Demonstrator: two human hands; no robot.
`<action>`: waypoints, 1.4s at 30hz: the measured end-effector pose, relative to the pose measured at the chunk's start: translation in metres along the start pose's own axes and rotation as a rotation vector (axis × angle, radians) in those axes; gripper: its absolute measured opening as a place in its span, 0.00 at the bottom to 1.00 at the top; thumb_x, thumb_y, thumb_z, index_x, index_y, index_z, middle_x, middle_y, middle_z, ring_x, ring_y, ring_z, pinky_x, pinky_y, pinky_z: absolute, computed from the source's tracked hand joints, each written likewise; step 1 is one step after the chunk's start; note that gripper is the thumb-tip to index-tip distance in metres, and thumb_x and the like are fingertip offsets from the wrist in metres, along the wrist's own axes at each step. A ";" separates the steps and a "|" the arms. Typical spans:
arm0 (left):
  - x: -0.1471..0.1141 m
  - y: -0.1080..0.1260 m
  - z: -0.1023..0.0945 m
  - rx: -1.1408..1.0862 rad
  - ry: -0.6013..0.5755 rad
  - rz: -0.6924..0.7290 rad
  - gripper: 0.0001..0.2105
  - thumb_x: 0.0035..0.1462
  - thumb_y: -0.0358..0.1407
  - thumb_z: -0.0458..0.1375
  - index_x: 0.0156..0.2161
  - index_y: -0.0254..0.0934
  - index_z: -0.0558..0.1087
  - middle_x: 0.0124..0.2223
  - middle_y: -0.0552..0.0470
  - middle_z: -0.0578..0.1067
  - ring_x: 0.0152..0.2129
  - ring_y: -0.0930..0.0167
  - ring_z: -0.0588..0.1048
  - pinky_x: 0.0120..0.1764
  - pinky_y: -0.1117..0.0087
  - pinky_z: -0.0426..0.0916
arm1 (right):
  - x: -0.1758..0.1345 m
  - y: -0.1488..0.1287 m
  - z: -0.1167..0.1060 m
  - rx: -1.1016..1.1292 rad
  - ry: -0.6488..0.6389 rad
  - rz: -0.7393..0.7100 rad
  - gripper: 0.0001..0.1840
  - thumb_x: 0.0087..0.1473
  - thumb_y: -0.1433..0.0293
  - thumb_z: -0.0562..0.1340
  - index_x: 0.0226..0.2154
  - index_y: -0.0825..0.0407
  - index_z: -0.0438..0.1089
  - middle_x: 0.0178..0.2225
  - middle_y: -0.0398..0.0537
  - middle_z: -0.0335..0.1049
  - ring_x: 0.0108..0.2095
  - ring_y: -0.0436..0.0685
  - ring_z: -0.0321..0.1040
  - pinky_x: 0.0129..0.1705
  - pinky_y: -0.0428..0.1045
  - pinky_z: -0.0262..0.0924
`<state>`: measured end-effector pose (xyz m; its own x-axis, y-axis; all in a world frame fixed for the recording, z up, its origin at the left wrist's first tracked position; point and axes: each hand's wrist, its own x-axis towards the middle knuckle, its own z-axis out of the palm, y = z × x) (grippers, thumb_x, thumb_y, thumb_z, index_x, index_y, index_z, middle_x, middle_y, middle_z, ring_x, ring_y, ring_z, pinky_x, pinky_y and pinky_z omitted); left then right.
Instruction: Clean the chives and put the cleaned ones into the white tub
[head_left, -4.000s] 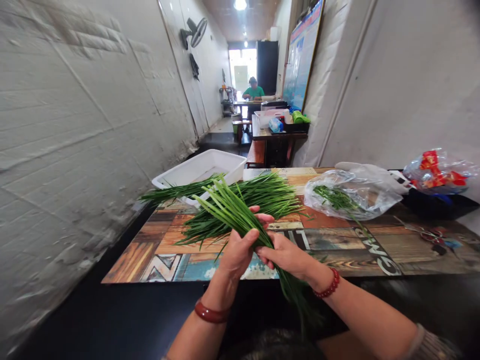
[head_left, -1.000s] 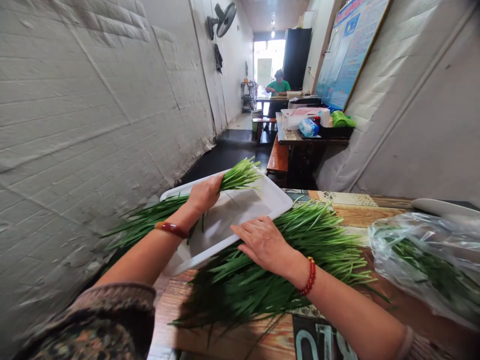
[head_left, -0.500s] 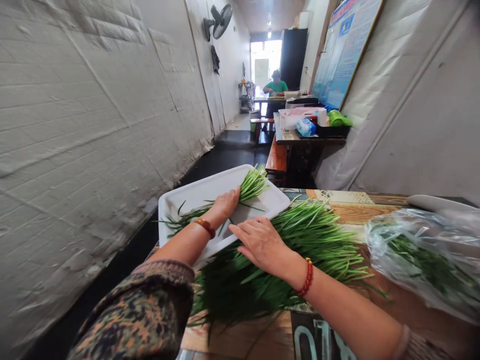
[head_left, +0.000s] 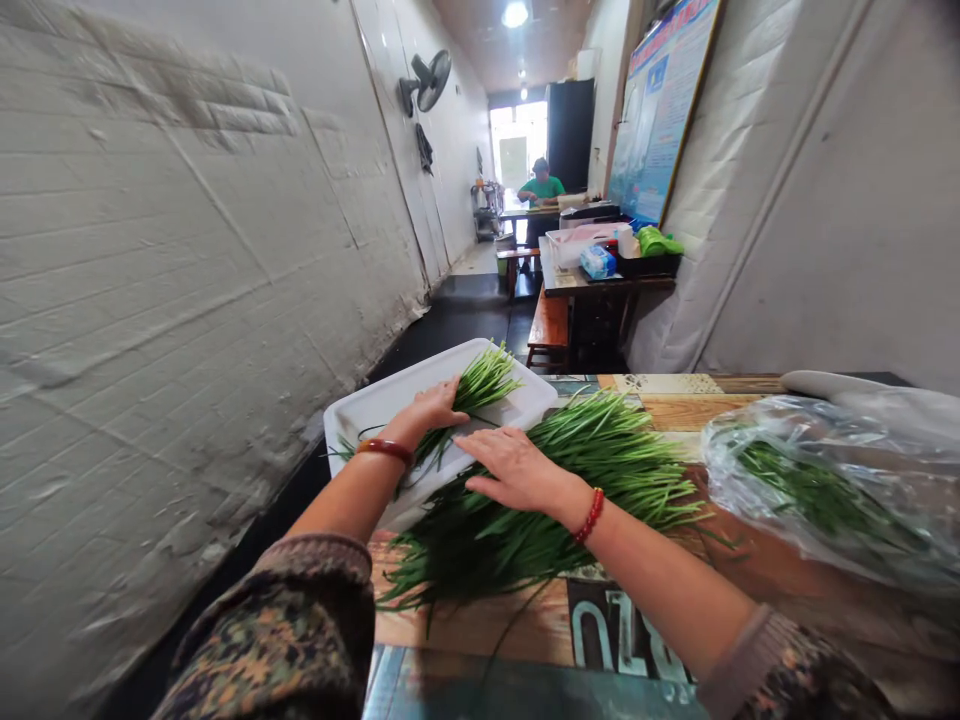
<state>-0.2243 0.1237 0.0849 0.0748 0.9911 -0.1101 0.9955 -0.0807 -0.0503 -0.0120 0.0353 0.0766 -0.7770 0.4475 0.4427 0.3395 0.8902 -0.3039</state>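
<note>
A bunch of garlic chives [head_left: 486,380] lies in the white tray [head_left: 352,408], its pale stem ends towards the tray's far right side. My left hand [head_left: 435,408] rests over this bunch with the thumb spread away from the fingers; its fingertips are partly hidden. Beside the tray, a large heap of garlic chives [head_left: 600,450] covers part of the table. Over the heap's left part is my right hand [head_left: 517,465], fingers stretched towards the tray and thumb apart, holding nothing.
To the right, a clear plastic bag [head_left: 817,490] with more greens lies on the patterned wooden table [head_left: 480,625]. A white wall runs along the left. Farther off stand a bench [head_left: 549,320], another table with a green item and packets, and a seated person in green [head_left: 541,187].
My left thumb has spread away from the bunch, which stays in about the same place in the tray. My right hand remains stretched over the heap. The camera view has tilted up slightly.
</note>
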 end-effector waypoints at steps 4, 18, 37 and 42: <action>-0.036 0.007 -0.032 -0.123 0.153 0.034 0.31 0.62 0.40 0.51 0.67 0.29 0.50 0.66 0.37 0.61 0.62 0.64 0.62 0.59 0.67 0.58 | -0.020 0.003 -0.026 0.194 0.225 0.045 0.20 0.62 0.68 0.56 0.56 0.53 0.65 0.56 0.54 0.69 0.58 0.56 0.63 0.61 0.55 0.56; -0.182 0.185 0.051 -0.691 0.359 0.558 0.13 0.60 0.32 0.56 0.51 0.34 0.71 0.47 0.43 0.76 0.44 0.64 0.75 0.48 0.62 0.70 | -0.242 0.041 -0.078 0.511 0.544 0.910 0.25 0.54 0.52 0.60 0.45 0.52 0.74 0.38 0.53 0.78 0.34 0.57 0.75 0.34 0.51 0.69; -0.093 0.208 0.113 -0.501 0.493 0.654 0.13 0.59 0.29 0.55 0.48 0.36 0.75 0.45 0.43 0.73 0.41 0.64 0.71 0.44 0.61 0.68 | -0.237 0.099 -0.057 0.191 0.575 0.644 0.13 0.58 0.65 0.58 0.37 0.50 0.78 0.37 0.49 0.79 0.38 0.56 0.74 0.42 0.52 0.66; -0.099 0.206 0.110 -0.642 0.432 0.608 0.13 0.57 0.31 0.58 0.48 0.36 0.75 0.45 0.43 0.74 0.43 0.64 0.72 0.46 0.60 0.69 | -0.238 0.122 -0.059 0.158 0.440 0.428 0.12 0.58 0.73 0.57 0.37 0.50 0.78 0.37 0.49 0.76 0.39 0.55 0.72 0.43 0.51 0.65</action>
<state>-0.0330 -0.0024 -0.0234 0.4724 0.7639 0.4397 0.6136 -0.6432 0.4580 0.2455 0.0425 -0.0163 -0.2875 0.7844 0.5496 0.4636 0.6161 -0.6368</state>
